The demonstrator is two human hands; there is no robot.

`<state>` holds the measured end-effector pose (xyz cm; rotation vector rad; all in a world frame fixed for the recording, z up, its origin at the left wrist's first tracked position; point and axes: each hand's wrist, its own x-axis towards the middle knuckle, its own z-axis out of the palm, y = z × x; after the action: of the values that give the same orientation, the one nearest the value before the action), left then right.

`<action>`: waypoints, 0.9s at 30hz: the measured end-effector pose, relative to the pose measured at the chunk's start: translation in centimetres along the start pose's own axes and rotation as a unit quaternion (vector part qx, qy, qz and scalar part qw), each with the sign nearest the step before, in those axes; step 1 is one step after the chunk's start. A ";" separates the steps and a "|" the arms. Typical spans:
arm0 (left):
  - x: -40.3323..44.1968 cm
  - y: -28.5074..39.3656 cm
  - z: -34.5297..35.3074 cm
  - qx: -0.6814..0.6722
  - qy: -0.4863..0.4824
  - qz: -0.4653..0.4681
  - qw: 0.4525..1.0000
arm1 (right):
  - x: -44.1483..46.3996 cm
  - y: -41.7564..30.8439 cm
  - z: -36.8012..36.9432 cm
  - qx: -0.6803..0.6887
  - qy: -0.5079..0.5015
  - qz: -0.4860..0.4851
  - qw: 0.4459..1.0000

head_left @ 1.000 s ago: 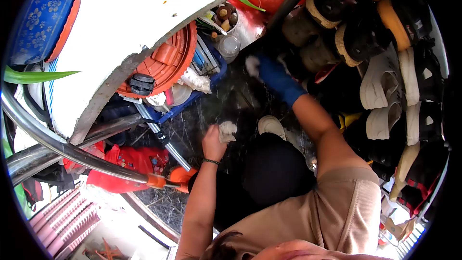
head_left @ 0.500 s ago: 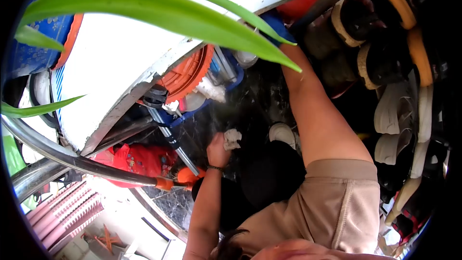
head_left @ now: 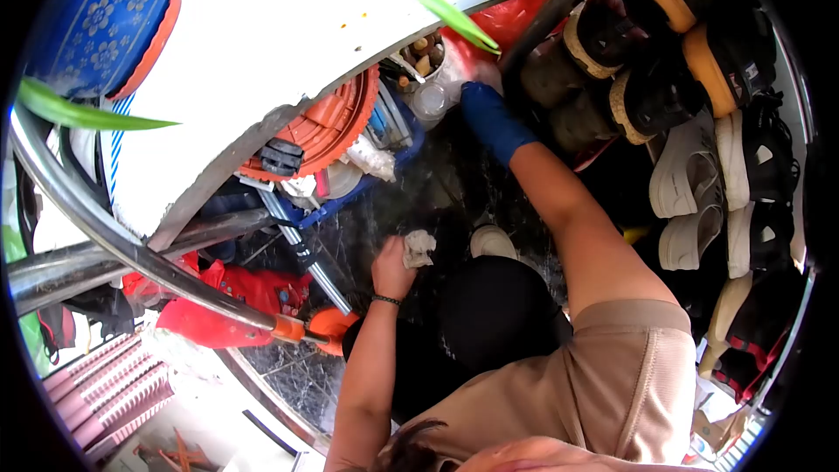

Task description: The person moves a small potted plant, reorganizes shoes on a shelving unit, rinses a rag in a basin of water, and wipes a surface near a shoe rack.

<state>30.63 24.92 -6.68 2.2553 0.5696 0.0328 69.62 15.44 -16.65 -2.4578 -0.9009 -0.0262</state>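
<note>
My left hand (head_left: 393, 267) is closed around a crumpled, off-white tissue or rag (head_left: 419, 248), low over the dark floor. A dark bracelet circles that wrist. My right hand (head_left: 491, 119), in a blue glove, reaches under the white tabletop's edge. Its fingers are drawn together beside a clear plastic cup (head_left: 429, 101) and against translucent plastic near a red bag (head_left: 516, 19); what they grip, if anything, is hidden. Close by stands a white container (head_left: 425, 56) of small brown, stone-like pieces.
Shoes crowd a rack (head_left: 804, 122) on the right. A blue bin (head_left: 325, 211) with an orange plastic lid (head_left: 328, 127) and odds and ends sits left of centre. Metal tubes (head_left: 306, 249), red bags (head_left: 227, 306) and a white tabletop (head_left: 253, 44) border the marbled dark floor (head_left: 384, 201).
My right hand was mostly hidden behind a leaf and now shows beside the cup. The camera view has shifted. My left hand keeps the crumpled tissue or rag in about the same place.
</note>
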 end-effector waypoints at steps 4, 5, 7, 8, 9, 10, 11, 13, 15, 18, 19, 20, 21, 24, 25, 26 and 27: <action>-0.4 -0.3 -0.5 -0.003 0.017 -0.001 1.000 | -2.2 -9.7 -9.2 -0.012 -0.057 0.167 0.984; -0.5 -0.7 -0.6 -0.009 0.018 -0.013 1.000 | -1.0 -7.8 -8.0 -0.064 -0.026 0.070 0.995; -1.0 -0.9 -0.7 -0.014 0.010 -0.031 0.999 | 3.2 -4.5 -5.9 -0.115 0.087 -0.085 0.986; -1.1 -0.7 -1.1 -0.009 0.011 -0.030 0.999 | 5.2 -4.2 -6.1 -0.108 0.094 -0.086 0.986; -0.9 -0.6 -1.2 -0.004 0.016 -0.027 0.999 | 7.1 -3.2 -5.5 -0.111 0.088 -0.072 0.987; -1.0 -0.6 -1.4 -0.001 0.015 -0.030 0.999 | 8.9 -2.1 -4.6 -0.112 0.082 -0.058 0.989; -0.9 -0.5 -1.5 0.001 0.022 -0.026 0.999 | 10.0 -1.0 -3.0 -0.078 0.044 -0.030 0.996; -1.1 -0.5 -1.7 0.003 0.024 -0.029 0.999 | 8.4 -5.2 -4.0 -0.107 0.051 0.012 0.993; -0.4 -0.5 -1.5 -0.002 0.013 -0.028 1.000 | 5.2 -3.9 -1.7 -0.039 0.102 -0.100 0.989; 0.5 -0.5 -0.8 0.004 0.010 -0.019 1.000 | -1.1 -4.4 -2.9 0.007 0.073 -0.193 0.978; 0.6 -0.7 -0.3 0.001 0.010 -0.020 1.000 | -3.6 -4.8 -3.4 0.008 0.040 -0.153 0.987; 0.8 -1.0 0.2 -0.007 0.005 -0.020 1.000 | -5.8 -4.6 -3.5 0.007 0.009 -0.112 0.994; 0.6 -1.1 0.5 -0.014 -0.003 -0.022 1.000 | -9.0 -2.6 -1.8 0.099 -0.048 0.000 0.994; 0.4 -0.2 0.3 -0.016 0.021 0.008 1.000 | -11.2 -0.6 -0.9 0.232 -0.138 0.159 0.950; 0.1 0.0 0.2 -0.018 0.013 -0.003 1.000 | -11.3 -1.1 -1.1 0.302 -0.122 0.210 0.922; -0.4 -0.1 -0.3 -0.011 0.006 -0.011 1.000 | -10.9 -3.0 -2.6 0.369 -0.098 0.260 0.887; 0.0 -0.2 -0.5 -0.006 0.009 -0.005 1.000 | -7.1 -3.6 -3.8 0.363 -0.062 0.233 0.900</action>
<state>30.48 25.39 -6.55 2.2418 0.5897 0.0520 62.45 11.73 -13.04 -1.8987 -0.2544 0.5416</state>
